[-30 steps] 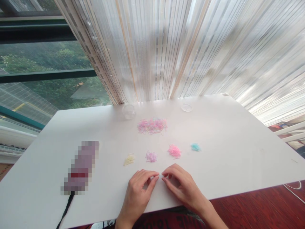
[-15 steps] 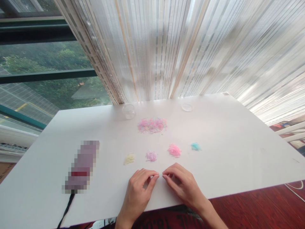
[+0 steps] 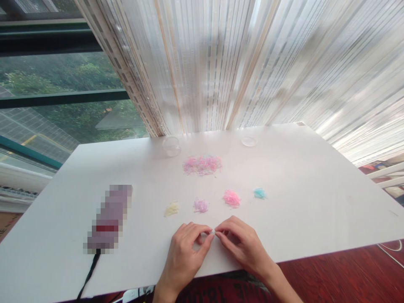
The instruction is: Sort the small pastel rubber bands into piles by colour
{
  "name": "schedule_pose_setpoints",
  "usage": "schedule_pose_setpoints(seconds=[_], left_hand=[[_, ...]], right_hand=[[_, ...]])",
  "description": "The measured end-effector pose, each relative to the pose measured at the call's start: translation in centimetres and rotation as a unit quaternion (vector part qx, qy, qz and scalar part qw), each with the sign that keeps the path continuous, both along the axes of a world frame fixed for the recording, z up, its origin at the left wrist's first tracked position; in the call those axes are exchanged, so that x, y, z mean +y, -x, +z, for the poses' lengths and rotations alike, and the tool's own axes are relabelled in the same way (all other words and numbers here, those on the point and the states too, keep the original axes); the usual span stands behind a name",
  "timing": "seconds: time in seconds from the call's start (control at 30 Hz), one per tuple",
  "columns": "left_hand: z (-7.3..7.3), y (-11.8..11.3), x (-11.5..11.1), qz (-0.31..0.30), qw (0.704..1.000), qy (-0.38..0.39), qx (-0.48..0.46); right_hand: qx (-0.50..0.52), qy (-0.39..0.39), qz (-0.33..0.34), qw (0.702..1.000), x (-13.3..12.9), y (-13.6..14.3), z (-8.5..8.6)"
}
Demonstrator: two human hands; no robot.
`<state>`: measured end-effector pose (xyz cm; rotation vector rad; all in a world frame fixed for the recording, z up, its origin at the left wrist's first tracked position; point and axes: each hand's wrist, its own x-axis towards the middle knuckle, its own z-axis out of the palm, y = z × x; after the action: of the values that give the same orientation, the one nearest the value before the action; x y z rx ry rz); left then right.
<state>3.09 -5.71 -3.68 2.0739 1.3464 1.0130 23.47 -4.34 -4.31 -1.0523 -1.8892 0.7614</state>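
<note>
My left hand (image 3: 189,250) and my right hand (image 3: 243,244) meet fingertip to fingertip just above the table near its front edge. Thumb and forefinger are pinched on both hands. A tiny pale bit shows at the fingertips, too small to name. Just beyond the hands lie four small heaps of thin shreds: a yellow heap (image 3: 172,208), a lilac heap (image 3: 201,205), a pink heap (image 3: 231,198) and a blue heap (image 3: 260,193). Farther back spreads a larger mixed pile of shreds (image 3: 202,165), mostly pink and lilac.
A clear round tub (image 3: 171,147) stands at the back of the white table (image 3: 315,202), with a clear lid (image 3: 249,141) to its right. On the left lies a blurred purple object (image 3: 110,216) with a black strap (image 3: 90,273). A striped curtain (image 3: 214,63) hangs behind.
My left fingertips have shifted slightly right, closing the small gap to my right fingertips. My right hand stays almost still, and the heaps look the same.
</note>
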Motion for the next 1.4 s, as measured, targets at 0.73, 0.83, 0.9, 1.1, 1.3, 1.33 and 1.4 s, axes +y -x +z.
schedule_pose_setpoints(seconds=[0.73, 0.83, 0.9, 1.1, 1.3, 1.33, 1.4], left_hand=[[0.40, -0.07, -0.01, -0.007, 1.000, 0.004, 0.002], [0.41, -0.09, 0.01, -0.001, 1.000, 0.002, -0.002], [0.45, -0.12, 0.03, 0.001, 1.000, 0.000, -0.004], [0.47, -0.10, 0.04, 0.011, 1.000, 0.000, -0.013], [0.39, -0.07, -0.07, 0.013, 1.000, -0.005, -0.026], [0.33, -0.06, -0.07, 0.014, 0.999, -0.005, -0.030], [0.18, -0.03, -0.04, 0.017, 0.999, -0.005, -0.036]], right_hand=[[-0.008, 0.024, 0.003, 1.000, -0.04, 0.02, 0.28], [-0.010, 0.024, -0.002, 1.000, -0.04, 0.04, 0.39], [-0.010, 0.024, -0.007, 1.000, -0.03, 0.06, 0.45], [-0.011, 0.024, -0.024, 0.999, -0.06, 0.09, 0.36], [-0.008, 0.011, -0.020, 1.000, -0.17, 0.01, 0.18], [-0.007, 0.009, -0.018, 1.000, -0.18, -0.02, 0.19], [-0.004, 0.008, -0.018, 1.000, -0.18, -0.10, 0.26]])
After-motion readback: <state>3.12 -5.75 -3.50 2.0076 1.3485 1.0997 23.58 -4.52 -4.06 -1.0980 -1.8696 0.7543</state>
